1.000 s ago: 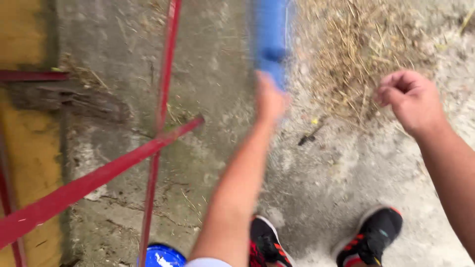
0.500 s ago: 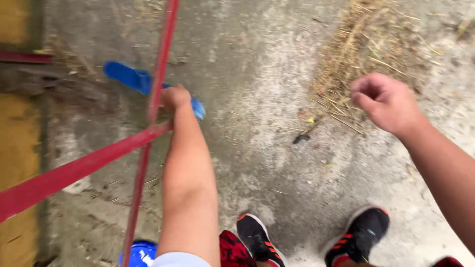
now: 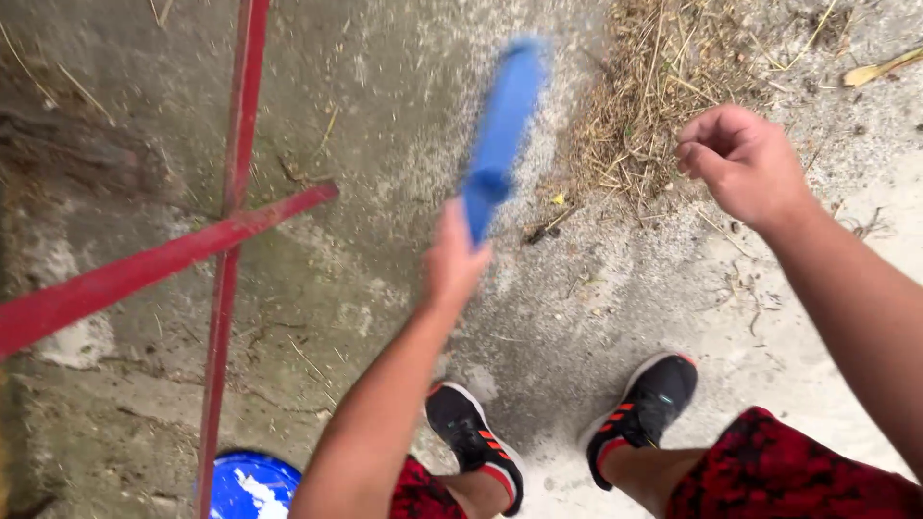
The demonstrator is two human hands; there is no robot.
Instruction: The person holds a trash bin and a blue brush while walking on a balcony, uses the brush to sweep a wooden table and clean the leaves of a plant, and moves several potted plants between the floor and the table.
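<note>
The left hand (image 3: 454, 259) grasps a blue tool (image 3: 502, 130), seemingly light and stiff, by its lower end; the right hand (image 3: 745, 163), at 2 o'clock, is loosely clenched and empty.

Rough grey concrete floor (image 3: 365, 115) in daylight, crossed by red metal bars (image 3: 173, 255), dry straw (image 3: 654, 106) scattered beyond.

Blue tool (image 3: 502, 135) and left hand (image 3: 452, 261) gripping it are just a motion smear so can't tell what it is, and the blue round thing (image 3: 252, 485) gets chopped off at the bottom edge.
</note>
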